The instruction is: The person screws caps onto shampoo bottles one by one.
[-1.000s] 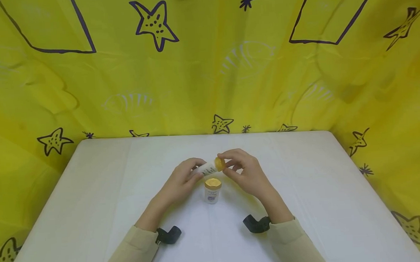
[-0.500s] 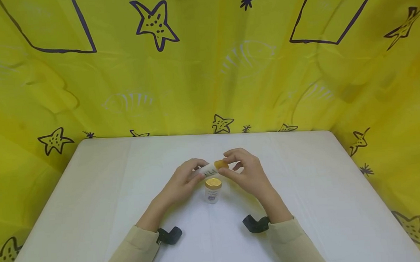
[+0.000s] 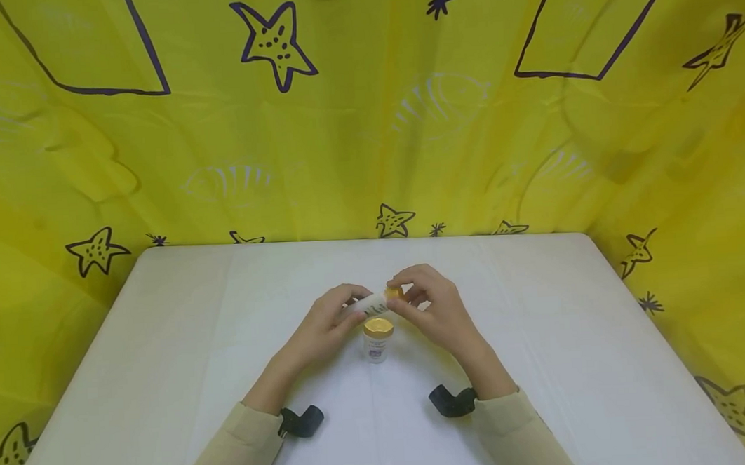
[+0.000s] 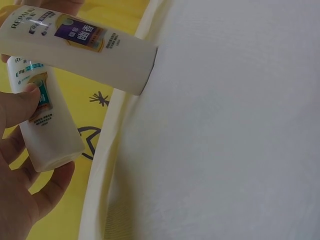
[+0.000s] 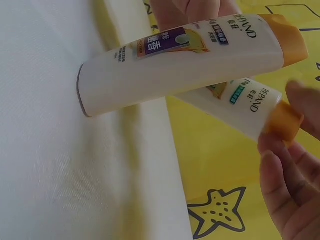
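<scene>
My left hand (image 3: pixel 328 322) grips the body of a white toiletry bottle (image 3: pixel 370 305), held tilted above the table. In the left wrist view the thumb lies across this bottle's green label (image 4: pixel 44 97), with fingers round the far side. My right hand (image 3: pixel 436 306) pinches the bottle's orange cap (image 5: pixel 285 122) between thumb and fingers, and the cap sits on the bottle's neck end. A second white bottle (image 3: pixel 376 348), with a purple label (image 5: pixel 162 44) and an orange cap (image 5: pixel 287 42), stands upright on the table just in front of both hands. It partly covers the held bottle in both wrist views.
The white-covered table (image 3: pixel 195 354) spreads out around the hands. A yellow curtain (image 3: pixel 354 121) printed with stars and fish hangs behind its far edge and at both sides. Black wrist cameras (image 3: pixel 303 421) are worn at the sleeve cuffs.
My right fingers have shifted their hold on the held bottle's cap. The held bottle has moved and turned a little, staying in my left hand. The standing bottle remains in place.
</scene>
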A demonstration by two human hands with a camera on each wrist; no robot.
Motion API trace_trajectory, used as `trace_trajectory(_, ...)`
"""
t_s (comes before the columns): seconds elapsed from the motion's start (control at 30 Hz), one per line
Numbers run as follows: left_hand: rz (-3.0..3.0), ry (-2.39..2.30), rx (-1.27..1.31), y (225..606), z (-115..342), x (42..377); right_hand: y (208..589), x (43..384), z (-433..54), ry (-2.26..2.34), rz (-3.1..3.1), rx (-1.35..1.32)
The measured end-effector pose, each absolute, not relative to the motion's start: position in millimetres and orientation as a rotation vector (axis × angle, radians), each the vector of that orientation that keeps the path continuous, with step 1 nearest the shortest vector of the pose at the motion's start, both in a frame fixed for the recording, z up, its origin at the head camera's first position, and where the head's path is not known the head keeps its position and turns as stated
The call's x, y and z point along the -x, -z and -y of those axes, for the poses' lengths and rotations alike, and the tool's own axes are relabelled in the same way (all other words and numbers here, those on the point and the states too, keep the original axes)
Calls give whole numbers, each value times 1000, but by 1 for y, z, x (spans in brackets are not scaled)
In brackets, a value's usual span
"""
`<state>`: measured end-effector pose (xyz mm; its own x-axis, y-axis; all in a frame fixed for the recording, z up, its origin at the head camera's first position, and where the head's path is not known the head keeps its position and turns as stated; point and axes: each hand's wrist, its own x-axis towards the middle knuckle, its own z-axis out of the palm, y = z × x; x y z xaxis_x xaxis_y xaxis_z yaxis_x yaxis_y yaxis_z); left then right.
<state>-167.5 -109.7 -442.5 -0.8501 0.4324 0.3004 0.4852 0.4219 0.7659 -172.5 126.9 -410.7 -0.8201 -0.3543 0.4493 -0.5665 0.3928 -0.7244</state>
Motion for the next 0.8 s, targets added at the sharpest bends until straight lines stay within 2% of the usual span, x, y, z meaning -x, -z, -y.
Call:
trace_trajectory(0.27,2635,1401,761,442,113,167,410,173,-128,-1365,2420,-974)
trace_trajectory(0.8,2587,1407,824,440,113,168,407,171,-127,-1291,2454,-876)
